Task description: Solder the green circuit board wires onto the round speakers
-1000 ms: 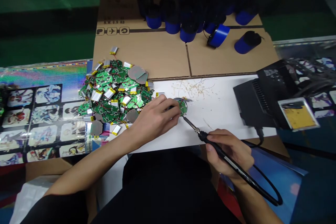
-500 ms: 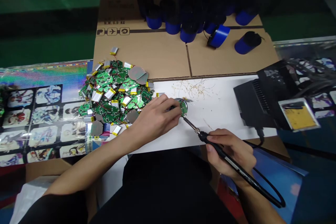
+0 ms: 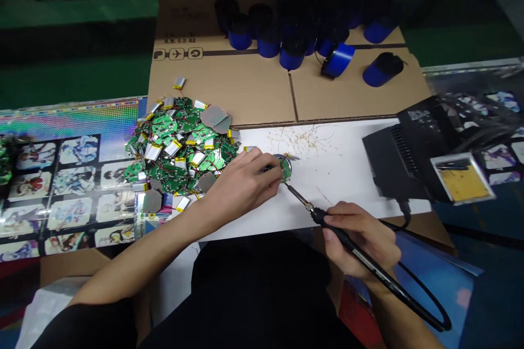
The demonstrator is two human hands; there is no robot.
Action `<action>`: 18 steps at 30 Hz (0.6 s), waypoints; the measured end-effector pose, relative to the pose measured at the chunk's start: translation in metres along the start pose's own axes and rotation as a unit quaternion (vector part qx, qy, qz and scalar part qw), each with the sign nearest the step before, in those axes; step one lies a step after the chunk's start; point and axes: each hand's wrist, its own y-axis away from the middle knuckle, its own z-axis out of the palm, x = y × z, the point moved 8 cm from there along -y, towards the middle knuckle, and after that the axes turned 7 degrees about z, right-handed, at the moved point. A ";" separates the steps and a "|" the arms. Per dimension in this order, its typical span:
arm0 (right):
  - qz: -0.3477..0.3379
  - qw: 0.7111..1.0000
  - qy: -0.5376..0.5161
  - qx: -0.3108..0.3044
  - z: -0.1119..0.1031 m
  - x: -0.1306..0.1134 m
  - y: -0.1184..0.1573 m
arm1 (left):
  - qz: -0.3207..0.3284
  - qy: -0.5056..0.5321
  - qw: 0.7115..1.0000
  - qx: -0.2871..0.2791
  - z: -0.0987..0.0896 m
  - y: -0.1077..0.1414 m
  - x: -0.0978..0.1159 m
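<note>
**Soldering iron held at a small circuit board**

The left hand [image 3: 241, 188] had its fingers [image 3: 262, 162] pressed together, pinching a small round green circuit board [image 3: 286, 170] by its edge over the white surface [image 3: 344, 174]. The right hand [image 3: 360, 234] had its fingers [image 3: 339, 221] wrapped around the grip of a soldering iron [image 3: 352, 242], its tip right at the board's lower edge — touching or not, I could not tell.

Left of the hands sat a heap of green boards [image 3: 180, 155] tangled with wires and small silver-and-yellow batteries [image 3: 153, 151]. Pale scraps [image 3: 303, 139] lay scattered beyond the board. To the right stood a black soldering station [image 3: 403, 155] beside a tray with a yellow sponge [image 3: 462, 182] — and farther off, blue rolls [image 3: 338, 60] stood on cardboard [image 3: 229, 87].
</note>
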 end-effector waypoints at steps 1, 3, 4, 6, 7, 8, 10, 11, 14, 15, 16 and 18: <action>-0.001 1.000 0.000 0.015 -0.003 0.000 0.001 | -0.001 0.000 1.000 -0.003 0.000 0.000 0.000; 0.001 0.999 0.001 0.047 -0.010 0.001 0.003 | -0.005 0.001 1.000 -0.006 0.001 0.000 0.000; 0.001 0.998 0.004 0.062 -0.014 0.001 0.004 | -0.007 0.002 1.000 -0.007 0.002 0.000 -0.001; 0.000 0.996 0.010 0.089 -0.021 0.001 0.004 | -0.008 0.005 1.000 -0.007 0.002 0.000 -0.001; 0.003 0.995 0.011 0.100 -0.024 0.002 0.005 | -0.008 0.006 1.000 -0.006 0.001 0.000 -0.001; 0.011 0.994 0.011 0.109 -0.026 0.004 0.005 | -0.008 0.007 1.000 -0.006 0.001 0.000 -0.001; 0.040 0.992 0.006 0.122 -0.028 0.012 0.009 | -0.008 0.011 1.000 -0.005 0.000 -0.001 0.000; 0.061 0.990 0.000 0.128 -0.029 0.018 0.012 | -0.008 0.012 1.000 -0.004 0.000 -0.001 0.000; 0.116 0.981 -0.032 0.150 -0.029 0.036 0.024 | -0.006 0.012 1.000 0.002 -0.001 0.000 0.000; 0.128 0.979 -0.045 0.155 -0.028 0.041 0.027 | -0.005 0.011 1.000 0.004 -0.001 0.000 0.001; 0.135 0.977 -0.056 0.157 -0.028 0.044 0.029 | -0.004 0.010 1.000 0.006 0.000 0.001 0.001; 0.140 0.976 -0.060 0.154 -0.025 0.048 0.029 | -0.002 0.010 1.000 0.010 0.003 0.002 0.001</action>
